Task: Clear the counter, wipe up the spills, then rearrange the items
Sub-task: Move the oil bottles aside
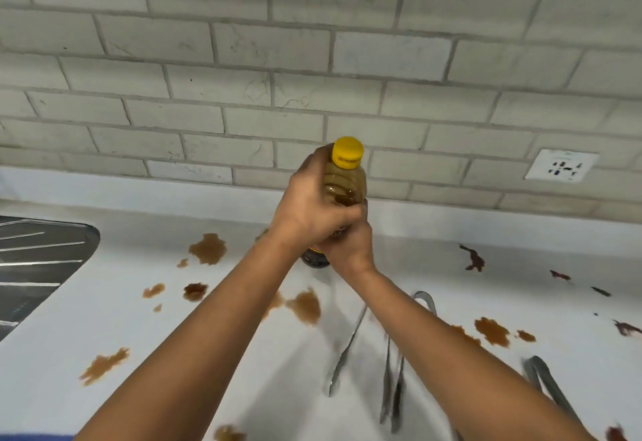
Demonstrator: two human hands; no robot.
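A clear bottle [347, 180] with a yellow cap and dark brown liquid is held upright above the white counter [121, 329], near the back wall. My left hand [309, 208] wraps its upper body from the left. My right hand [351, 246] grips its lower part from the right, just under the left hand. The bottle's dark base shows below my hands. Brown spills [208, 249] dot the counter on both sides, and dark red smears [473, 258] lie at the right.
Metal tongs [347, 350] lie on the counter under my right forearm, with a second pair [394, 392] beside them and another [547, 385] at the right. A steel sink drainboard [38, 260] sits at the left. A wall socket [561, 165] is at the right.
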